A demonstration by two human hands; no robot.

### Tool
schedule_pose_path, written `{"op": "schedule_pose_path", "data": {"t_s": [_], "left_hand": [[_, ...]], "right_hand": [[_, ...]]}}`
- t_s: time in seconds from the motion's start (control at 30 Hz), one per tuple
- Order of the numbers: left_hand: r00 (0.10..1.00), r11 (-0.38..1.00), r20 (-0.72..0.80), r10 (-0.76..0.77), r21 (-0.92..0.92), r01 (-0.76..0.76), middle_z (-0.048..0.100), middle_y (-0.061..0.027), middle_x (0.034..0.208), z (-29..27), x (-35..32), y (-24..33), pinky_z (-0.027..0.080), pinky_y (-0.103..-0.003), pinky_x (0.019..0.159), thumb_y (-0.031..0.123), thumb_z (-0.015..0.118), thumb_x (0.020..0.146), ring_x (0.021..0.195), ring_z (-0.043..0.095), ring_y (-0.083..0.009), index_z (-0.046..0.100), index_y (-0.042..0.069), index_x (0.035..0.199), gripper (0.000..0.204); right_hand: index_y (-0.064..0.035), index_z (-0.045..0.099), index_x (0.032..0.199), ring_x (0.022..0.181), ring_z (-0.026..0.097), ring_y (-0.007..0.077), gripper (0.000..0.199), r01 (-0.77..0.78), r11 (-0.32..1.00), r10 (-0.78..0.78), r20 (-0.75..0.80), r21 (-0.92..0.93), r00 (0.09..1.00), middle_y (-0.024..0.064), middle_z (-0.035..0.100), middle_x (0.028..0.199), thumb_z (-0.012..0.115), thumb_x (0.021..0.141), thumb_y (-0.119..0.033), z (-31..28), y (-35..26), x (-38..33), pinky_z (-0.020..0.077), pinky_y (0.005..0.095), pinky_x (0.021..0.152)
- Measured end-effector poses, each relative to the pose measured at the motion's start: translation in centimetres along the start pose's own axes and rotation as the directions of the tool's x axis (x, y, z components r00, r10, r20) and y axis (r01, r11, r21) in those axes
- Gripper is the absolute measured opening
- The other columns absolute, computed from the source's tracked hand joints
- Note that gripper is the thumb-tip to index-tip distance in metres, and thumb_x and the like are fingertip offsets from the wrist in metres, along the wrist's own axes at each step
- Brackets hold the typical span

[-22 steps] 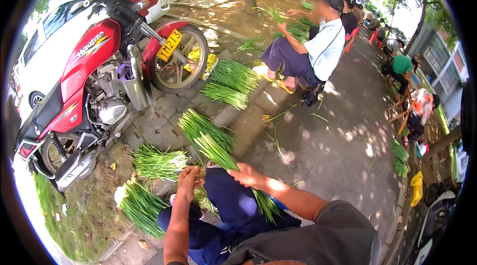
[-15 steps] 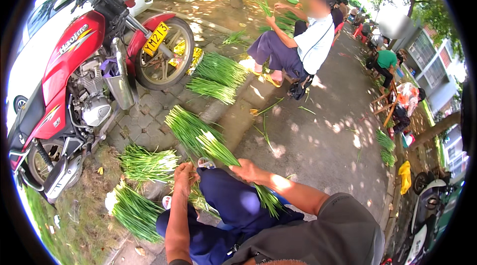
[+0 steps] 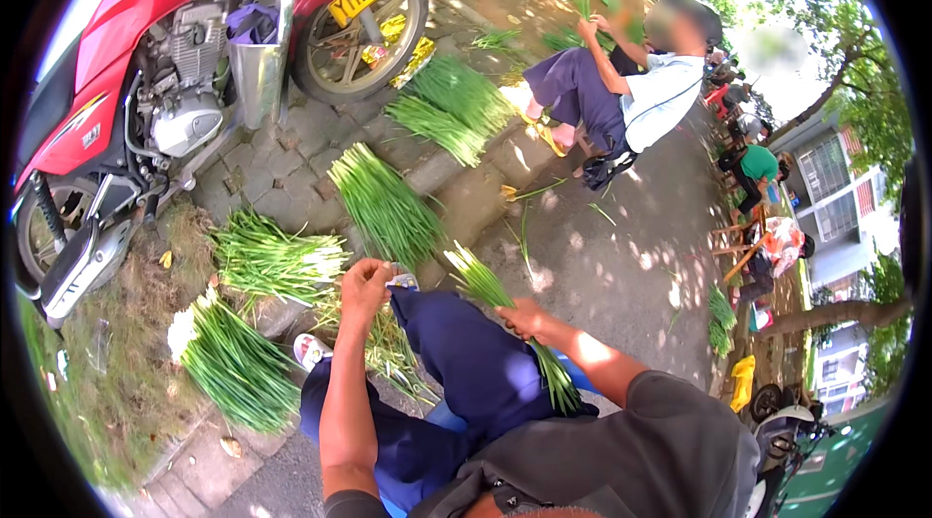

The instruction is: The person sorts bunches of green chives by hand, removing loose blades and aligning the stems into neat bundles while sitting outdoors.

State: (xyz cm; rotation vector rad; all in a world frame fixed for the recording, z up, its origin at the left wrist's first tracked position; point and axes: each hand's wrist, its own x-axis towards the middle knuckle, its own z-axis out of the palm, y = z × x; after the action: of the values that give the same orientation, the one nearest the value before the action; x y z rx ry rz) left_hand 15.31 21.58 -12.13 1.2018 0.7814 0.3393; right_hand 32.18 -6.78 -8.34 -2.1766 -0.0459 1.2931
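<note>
A slim bundle of long green stalks with pale ends [image 3: 477, 277], resembling garlic scapes or chives, is gripped around its middle by my right hand [image 3: 525, 318] above my right thigh. Its darker tails hang toward my lap. My left hand [image 3: 365, 287] is closed in a pinch beside my knee; whatever its fingers hold, if anything, is too small to make out. Beyond that hand lies a thick pile of stalks [image 3: 383, 202]. To its left are a pale-ended pile [image 3: 275, 254] and a larger pile [image 3: 241, 363]. Loose, thin trimmings [image 3: 393, 348] lie between my feet.
A red motorcycle [image 3: 175, 81] stands at the far left, with another pile of stalks [image 3: 451, 110] near its front wheel. Ahead sits a person [image 3: 660, 100] in a light shirt, handling stalks. Several people, wooden chairs and a yellow bag [image 3: 743, 382] line the right side.
My right hand has moved right with the bundle, away from the left hand and the thick pile. The left hand stays pinched near my knee. The whole view has shifted.
</note>
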Motion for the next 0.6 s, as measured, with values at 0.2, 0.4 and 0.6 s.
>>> {"op": "schedule_pose_path", "data": {"t_s": [0.2, 0.4, 0.6], "left_hand": [[0.999, 0.976, -0.038, 0.032, 0.219, -0.023, 0.067, -0.0073, 0.073, -0.4, 0.6, -1.6, 0.049, -0.032, 0.059, 0.023, 0.068, 0.089, 0.059, 0.06, -0.014, 0.069, -0.001, 0.092, 0.024], [0.989, 0.929, -0.087, 0.123, 0.361, -0.084, 0.07, -0.014, 0.077, -0.6, 0.5, -2.0, 0.051, -0.037, 0.07, 0.023, 0.069, 0.086, 0.069, 0.067, -0.0273, 0.07, 0.0, 0.089, 0.023], [0.992, 0.905, -0.042, 0.116, 0.417, -0.088, 0.07, -0.0115, 0.078, 0.2, -0.2, -1.4, 0.049, -0.034, 0.062, 0.023, 0.069, 0.089, 0.063, 0.061, -0.0175, 0.07, 0.0, 0.094, 0.023]], "right_hand": [[-0.0073, 0.056, 0.09, 0.048, 0.041, 0.0091, 0.026, -0.031, 0.993, 0.036, 0.046, -0.118, 0.998, 0.001, 0.051, 0.069, 0.062, 0.097, -0.032, -0.7, -0.8, 3.1, 0.0318, 0.0266, 0.039], [-0.0087, 0.054, 0.095, 0.05, 0.041, 0.008, 0.026, 0.16, 0.944, -0.141, 0.084, -0.287, 0.986, -0.0004, 0.052, 0.071, 0.061, 0.098, -0.034, -0.9, -9.2, 12.6, 0.0324, 0.0256, 0.04], [-0.0037, 0.06, 0.095, 0.052, 0.049, 0.0174, 0.034, 0.387, 0.851, -0.401, 0.038, -0.355, 0.915, 0.0037, 0.054, 0.065, 0.061, 0.097, -0.037, 3.7, -20.4, 26.0, 0.0373, 0.0357, 0.042]]}}
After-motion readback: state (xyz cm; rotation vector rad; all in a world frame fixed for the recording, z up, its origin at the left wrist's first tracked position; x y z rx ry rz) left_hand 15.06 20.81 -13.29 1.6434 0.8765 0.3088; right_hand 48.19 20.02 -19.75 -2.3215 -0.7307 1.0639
